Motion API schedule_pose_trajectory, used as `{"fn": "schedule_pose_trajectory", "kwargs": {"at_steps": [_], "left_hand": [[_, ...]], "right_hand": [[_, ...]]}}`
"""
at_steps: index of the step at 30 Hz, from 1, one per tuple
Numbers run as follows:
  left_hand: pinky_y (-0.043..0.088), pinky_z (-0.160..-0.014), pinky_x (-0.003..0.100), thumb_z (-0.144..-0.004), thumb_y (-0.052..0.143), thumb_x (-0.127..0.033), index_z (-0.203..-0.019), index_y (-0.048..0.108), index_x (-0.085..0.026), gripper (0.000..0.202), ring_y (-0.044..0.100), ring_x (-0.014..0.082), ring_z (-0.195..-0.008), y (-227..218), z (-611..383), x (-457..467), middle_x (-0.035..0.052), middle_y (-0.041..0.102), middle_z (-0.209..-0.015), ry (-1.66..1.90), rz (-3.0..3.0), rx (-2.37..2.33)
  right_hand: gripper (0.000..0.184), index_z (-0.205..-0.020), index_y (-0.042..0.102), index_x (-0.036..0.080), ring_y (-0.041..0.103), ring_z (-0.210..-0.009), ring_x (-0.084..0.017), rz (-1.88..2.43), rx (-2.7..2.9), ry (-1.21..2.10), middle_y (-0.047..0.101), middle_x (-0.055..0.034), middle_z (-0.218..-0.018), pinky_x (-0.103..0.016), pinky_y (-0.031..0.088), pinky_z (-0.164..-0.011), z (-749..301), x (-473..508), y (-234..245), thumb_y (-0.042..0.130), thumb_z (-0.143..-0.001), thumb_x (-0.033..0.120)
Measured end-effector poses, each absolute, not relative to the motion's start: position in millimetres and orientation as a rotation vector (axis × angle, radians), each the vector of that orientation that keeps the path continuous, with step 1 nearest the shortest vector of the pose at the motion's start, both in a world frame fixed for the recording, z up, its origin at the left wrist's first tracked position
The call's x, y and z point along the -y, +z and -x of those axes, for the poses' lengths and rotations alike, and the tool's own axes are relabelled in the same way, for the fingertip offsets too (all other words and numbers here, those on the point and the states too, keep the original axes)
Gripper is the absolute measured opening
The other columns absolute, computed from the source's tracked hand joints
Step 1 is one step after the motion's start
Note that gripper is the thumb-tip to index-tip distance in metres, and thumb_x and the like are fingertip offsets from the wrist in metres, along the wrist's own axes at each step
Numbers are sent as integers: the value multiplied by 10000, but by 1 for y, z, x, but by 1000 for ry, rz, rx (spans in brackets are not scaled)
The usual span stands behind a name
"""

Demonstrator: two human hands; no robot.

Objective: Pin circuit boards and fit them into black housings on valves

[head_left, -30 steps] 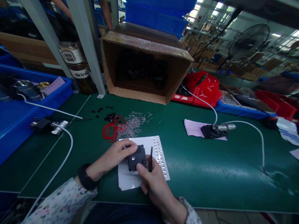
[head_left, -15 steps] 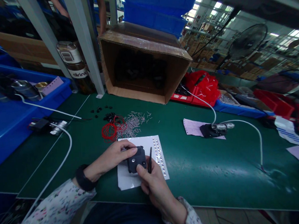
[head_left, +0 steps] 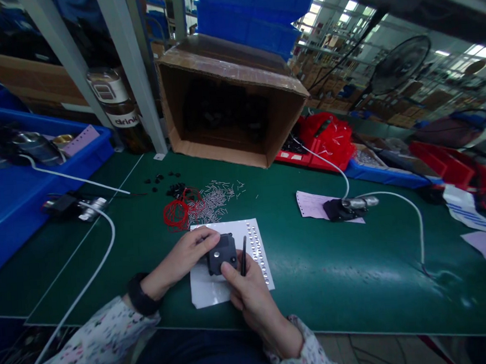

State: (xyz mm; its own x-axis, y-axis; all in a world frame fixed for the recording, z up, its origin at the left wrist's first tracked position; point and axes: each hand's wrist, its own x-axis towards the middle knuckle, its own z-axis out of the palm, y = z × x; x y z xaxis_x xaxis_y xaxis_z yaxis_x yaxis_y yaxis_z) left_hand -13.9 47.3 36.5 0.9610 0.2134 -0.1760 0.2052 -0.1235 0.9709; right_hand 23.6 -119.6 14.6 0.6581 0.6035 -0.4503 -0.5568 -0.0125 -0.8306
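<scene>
Between my two hands is a small black plastic housing [head_left: 225, 248] with a round silver spot on its face. My left hand [head_left: 193, 251] grips its left and upper side, thumb on top. My right hand [head_left: 250, 284] pinches the lower right corner with the thumb and also holds dark tweezers [head_left: 244, 257], which point up and away from me. Below the housing lies a white sheet [head_left: 209, 292] with rows of small round silver stickers along its right side. Fingers under the housing are hidden.
Beyond the sheet lie red wire [head_left: 175, 214], many small metal pins [head_left: 214, 198] and black bits [head_left: 176, 190]. An open cardboard box [head_left: 230, 66] stands behind. Cabled assemblies lie left and right [head_left: 338, 208]. A blue bin [head_left: 31, 185] borders the left, red bins the back right.
The view has shifted slightly. Both hands keep their hold on the housing, with the left thumb a little further up its edge. A person's arms behind the box have gone from view.
</scene>
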Motion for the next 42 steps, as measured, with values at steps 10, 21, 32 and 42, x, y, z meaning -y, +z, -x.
{"fn": "schedule_pose_trajectory", "kwargs": {"at_steps": [10,21,32,42], "left_hand": [[416,-923,433,-791,653,-195,-1048,549,-157,281,498,272,-1088,73,42,-47,97,574,-1138,481,-2618,91],[393,-866,336,-909,395,-26,-1032,631,-240,342,533,198,-1015,23,50,-47,-5,664,-1091,819,-3164,467],[414,-947,344,-952,380,-151,-1129,591,-172,277,563,213,-1047,55,54,-56,48,652,-1106,697,-2949,465],[464,-727,336,-813,408,-224,-815,578,-172,178,640,239,-794,79,-98,-151,85,661,-829,19,-2769,-337]], "right_hand": [[361,-1105,580,197,586,-940,-200,1684,1130,383,595,-73,-1062,-267,511,-696,-89,121,35,673,-757,173],[455,-1405,369,240,644,-886,-184,1996,1932,170,441,-131,-1415,-287,531,-682,-111,129,5,345,-960,148],[288,-1065,630,147,611,-877,-210,2337,1116,204,628,-92,-972,-305,459,-786,-221,62,4,687,-812,272],[194,-896,704,149,661,-934,-298,2530,862,285,688,-143,-974,-348,511,-762,-209,26,16,680,-722,68]]}}
